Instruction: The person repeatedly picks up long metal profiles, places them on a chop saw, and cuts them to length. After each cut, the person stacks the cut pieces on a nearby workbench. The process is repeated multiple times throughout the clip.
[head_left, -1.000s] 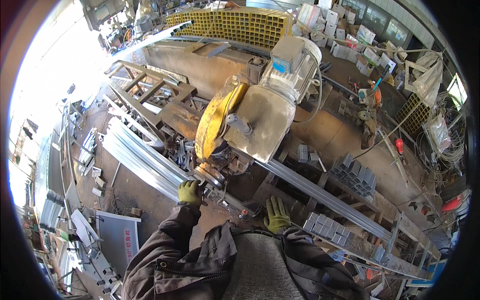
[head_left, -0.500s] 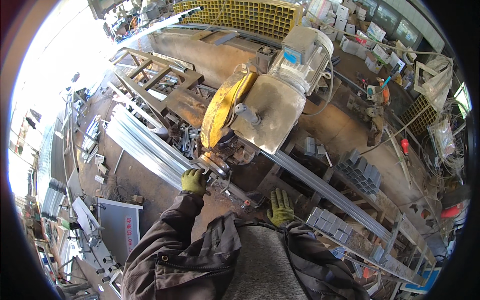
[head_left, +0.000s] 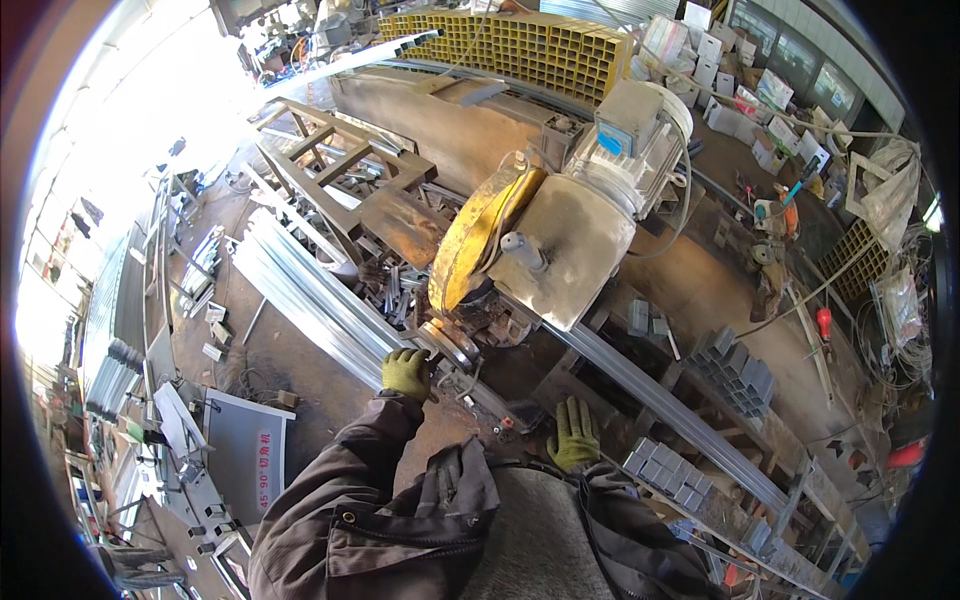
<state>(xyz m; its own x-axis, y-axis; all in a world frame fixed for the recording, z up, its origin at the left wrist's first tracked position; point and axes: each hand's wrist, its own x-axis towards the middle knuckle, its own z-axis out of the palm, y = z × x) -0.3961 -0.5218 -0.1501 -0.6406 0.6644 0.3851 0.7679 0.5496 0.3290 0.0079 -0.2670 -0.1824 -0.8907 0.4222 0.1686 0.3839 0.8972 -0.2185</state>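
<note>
My left hand (head_left: 407, 375), in a yellow-green work glove, is closed with its fingers curled beside the round metal clamp part (head_left: 450, 343) of a cut-off saw. What its fingers grip is hidden. My right hand (head_left: 574, 435), gloved alike, lies open, fingers stretched forward, near the saw's dark base frame. Ahead stands the saw, with a yellow blade guard (head_left: 480, 240), a dusty flat plate (head_left: 565, 250) bearing a grey grip, and a motor (head_left: 635, 145). Long grey metal profiles (head_left: 665, 410) run from under the plate toward the lower right.
Long silvery profiles (head_left: 300, 285) lie at left, near a rusty steel frame (head_left: 345, 165). Cut square-tube pieces are stacked at right (head_left: 735, 370) and nearer me (head_left: 668, 472). A grey panel (head_left: 240, 455) stands at lower left. Yellow square tubes (head_left: 520, 48) are piled at the back.
The whole view has shifted, so the saw and both hands appear further right and lower. Beside the saw, my hands keep nearly the same places and poses.
</note>
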